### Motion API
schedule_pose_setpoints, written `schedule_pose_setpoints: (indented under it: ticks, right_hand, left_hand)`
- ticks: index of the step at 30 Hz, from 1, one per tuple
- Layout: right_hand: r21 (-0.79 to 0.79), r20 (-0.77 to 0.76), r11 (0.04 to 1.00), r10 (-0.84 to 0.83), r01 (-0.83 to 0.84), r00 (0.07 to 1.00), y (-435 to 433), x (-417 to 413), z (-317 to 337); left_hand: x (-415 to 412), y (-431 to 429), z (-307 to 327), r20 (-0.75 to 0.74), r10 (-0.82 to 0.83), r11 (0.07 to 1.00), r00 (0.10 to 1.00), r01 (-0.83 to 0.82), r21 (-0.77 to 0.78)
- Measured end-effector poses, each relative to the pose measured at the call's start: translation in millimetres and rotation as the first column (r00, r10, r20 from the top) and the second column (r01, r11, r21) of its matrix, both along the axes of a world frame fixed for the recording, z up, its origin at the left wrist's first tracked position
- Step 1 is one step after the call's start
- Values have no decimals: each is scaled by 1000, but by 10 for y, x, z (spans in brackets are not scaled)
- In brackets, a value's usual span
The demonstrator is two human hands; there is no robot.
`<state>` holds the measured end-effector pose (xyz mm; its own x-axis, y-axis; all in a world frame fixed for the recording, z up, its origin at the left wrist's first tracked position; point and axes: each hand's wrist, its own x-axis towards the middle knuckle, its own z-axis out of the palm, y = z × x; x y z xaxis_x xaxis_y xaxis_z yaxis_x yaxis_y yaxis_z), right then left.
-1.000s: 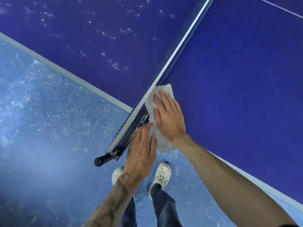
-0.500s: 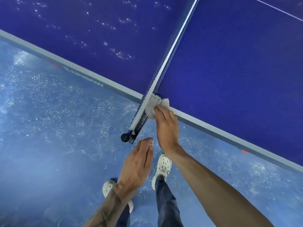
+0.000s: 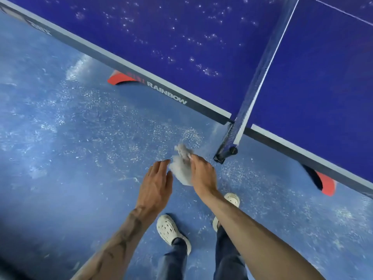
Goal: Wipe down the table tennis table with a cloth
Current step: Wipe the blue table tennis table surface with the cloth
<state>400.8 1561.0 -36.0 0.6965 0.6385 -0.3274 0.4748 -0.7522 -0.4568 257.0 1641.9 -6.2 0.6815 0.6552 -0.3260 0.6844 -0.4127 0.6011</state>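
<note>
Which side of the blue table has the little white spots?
The table half left of the net, the one with RAINBOW on its edge, is dotted with white specks. The other half is plain blue.

"RAINBOW" is printed on the table's side rail (image 3: 141, 77).

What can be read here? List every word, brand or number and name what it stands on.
"RAINBOW": white letters on the dark side rail of the blue table tennis table.
Red marks just left of it, same rail: too blurred to read.
White lettering on the rail, far upper left: too blurred to read.
Crumpled grey cloth: no text.
</note>
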Motion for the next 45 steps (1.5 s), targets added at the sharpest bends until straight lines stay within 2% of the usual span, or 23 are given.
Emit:
schedule_pose_setpoints:
  ticks: [1, 7, 14, 17, 21, 25, 33, 45]
  right_hand:
    - [2, -1, 1000, 12, -12, 1000, 98, -54, 55]
    - [273, 85, 961, 24, -47, 996, 519, -89, 672]
    - [360, 168, 932, -23, -39, 986, 908, 301, 1261]
    - [359, 176, 933, -76, 8, 981, 1063, 580, 1401]
    - [404, 106, 911, -140, 86, 984, 1300, 1078, 1520]
    - [372, 85, 912, -217, 171, 972, 1587, 1654, 1656]
    - [388, 116, 877, -352, 283, 929, 1908, 2683, 1935]
    - [339, 106, 771, -600, 539, 793, 2364, 4132, 1786]
  left_hand:
    - [-37, 133, 68, -5, 10, 1000, 1000, -10, 15]
    - [-110, 750, 492, -18, 0, 995, 1000, 2, 98]
    - [447, 1347, 936, -33, -94, 972, 995, 99, 214]
    - [836, 1586, 1104, -48, -148, 955, 988, 156, 252]
    - [1396, 1908, 1273, -52, -214, 936, 975, 220, 275]
    - [2016, 2227, 1393, -69, -275, 917, 959, 283, 281]
    - [3177, 2664, 1626, -58, -390, 878, 919, 390, 278]
    - [4832, 3459, 1251, -40, -593, 785, 804, 588, 196]
